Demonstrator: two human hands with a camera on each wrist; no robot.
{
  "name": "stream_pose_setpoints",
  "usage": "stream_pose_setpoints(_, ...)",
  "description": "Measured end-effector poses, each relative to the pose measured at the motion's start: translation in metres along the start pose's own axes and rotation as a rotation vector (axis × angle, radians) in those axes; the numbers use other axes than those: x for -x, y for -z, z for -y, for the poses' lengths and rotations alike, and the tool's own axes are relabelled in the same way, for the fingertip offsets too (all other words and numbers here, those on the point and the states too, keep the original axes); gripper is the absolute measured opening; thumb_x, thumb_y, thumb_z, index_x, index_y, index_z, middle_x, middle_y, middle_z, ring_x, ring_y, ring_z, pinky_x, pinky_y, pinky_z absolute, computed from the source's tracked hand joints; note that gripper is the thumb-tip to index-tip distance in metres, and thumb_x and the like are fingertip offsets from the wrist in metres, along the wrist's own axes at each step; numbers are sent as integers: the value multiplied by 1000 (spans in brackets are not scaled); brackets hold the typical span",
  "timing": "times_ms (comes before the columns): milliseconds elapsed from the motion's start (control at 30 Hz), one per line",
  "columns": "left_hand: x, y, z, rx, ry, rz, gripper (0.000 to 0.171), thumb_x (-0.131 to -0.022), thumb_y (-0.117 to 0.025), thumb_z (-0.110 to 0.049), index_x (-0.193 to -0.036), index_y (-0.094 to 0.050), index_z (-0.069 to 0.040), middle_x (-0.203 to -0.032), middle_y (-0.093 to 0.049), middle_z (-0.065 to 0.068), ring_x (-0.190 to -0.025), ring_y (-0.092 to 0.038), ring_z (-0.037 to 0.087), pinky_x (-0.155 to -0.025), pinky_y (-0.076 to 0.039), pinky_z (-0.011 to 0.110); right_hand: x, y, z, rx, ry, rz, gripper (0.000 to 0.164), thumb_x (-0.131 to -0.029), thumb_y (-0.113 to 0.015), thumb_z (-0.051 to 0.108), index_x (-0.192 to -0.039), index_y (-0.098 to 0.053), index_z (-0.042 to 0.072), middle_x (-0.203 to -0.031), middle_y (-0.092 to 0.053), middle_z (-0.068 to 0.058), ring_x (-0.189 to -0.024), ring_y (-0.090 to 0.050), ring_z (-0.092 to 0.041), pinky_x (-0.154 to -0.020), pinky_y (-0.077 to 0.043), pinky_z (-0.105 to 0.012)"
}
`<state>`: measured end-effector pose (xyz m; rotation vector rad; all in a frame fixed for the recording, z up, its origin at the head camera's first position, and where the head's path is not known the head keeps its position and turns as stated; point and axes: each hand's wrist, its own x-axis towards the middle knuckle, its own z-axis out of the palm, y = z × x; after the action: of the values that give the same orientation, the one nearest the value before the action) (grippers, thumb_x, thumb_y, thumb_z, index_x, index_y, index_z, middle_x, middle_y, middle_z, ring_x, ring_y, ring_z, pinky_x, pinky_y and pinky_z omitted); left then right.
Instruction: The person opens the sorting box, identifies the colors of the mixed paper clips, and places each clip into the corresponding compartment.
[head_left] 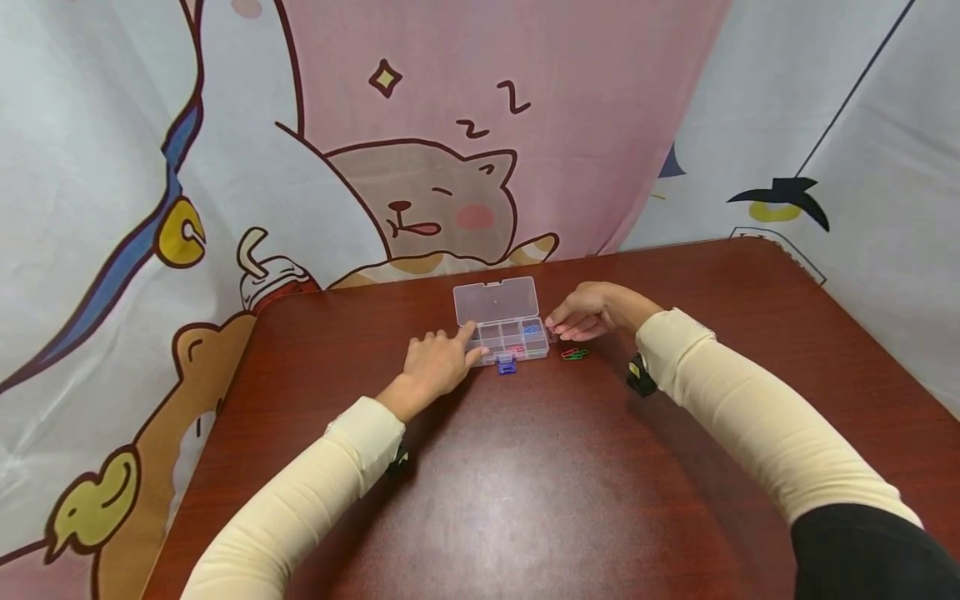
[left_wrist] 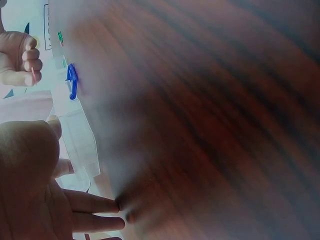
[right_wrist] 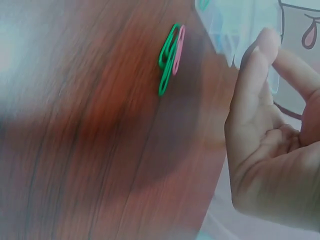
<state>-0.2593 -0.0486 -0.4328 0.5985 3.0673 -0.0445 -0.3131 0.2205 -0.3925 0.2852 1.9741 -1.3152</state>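
A clear plastic compartment box (head_left: 491,357) stands on the table with its lid (head_left: 495,300) raised at the back and a blue latch (head_left: 507,367) hanging at the front. My left hand (head_left: 437,362) steadies its left end, thumb at the front corner and index finger toward the back, the other fingers spread. Just off the right end, my right hand (head_left: 592,310) pinches a pink paper clip (left_wrist: 33,75) between thumb and fingertip. Blue paper clips (head_left: 531,329) lie in a rear right compartment, pink ones (head_left: 517,349) in a front one. Green paper clips (right_wrist: 169,57) and a pink one lie beside the box.
The dark reddish wooden table (head_left: 480,483) stretches from the box toward me. Behind its far edge hangs a cartoon-printed cloth (head_left: 600,125), which also runs along the left and right sides.
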Motion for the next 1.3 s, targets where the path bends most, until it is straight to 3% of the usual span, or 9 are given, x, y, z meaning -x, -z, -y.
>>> stream_pose_setpoints(367,0,1,0,7,4,12,58,-90,-25,-61,-138,-31,-27,-102,-59,17,-90,-55,32,-73,-39,48,-5,-22,11,-54,13,70,39,-78,-71,15,-110,-60,-4,-76,-66,-8,-61,-63,-15,-65,-50,-30)
stream_pose_setpoints(633,-1,1,0,-1,6,14,59,-90,-26,-61,-138,-32,-27,-104,-59,18,-90,-55,32,-73,-39,48,-7,-36,16,-2,26,73,34,-77,-73,17,-103,-64,-3,-78,-67,-8,-63,-63,-14,-64,-50,-29)
stream_pose_setpoints(1000,-1,0,0,-15,3,-17,59,-90,-26,-62,-137,-34,-28,-98,-60,17,-87,-56,31,-69,-39,47,-7,-36,16,32,13,60,28,-80,-70,19,-101,-63,1,-72,-65,-5,-62,-63,-14,-63,-50,-29)
stream_pose_setpoints(1300,0,-1,0,-14,0,-23,58,-90,-25,-62,-137,-34,-28,-96,-60,16,-84,-55,31,-68,-39,46,-6,-32,14,57,4,42,33,-81,-69,20,-106,-62,-1,-71,-65,-5,-61,-64,-14,-63,-50,-29)
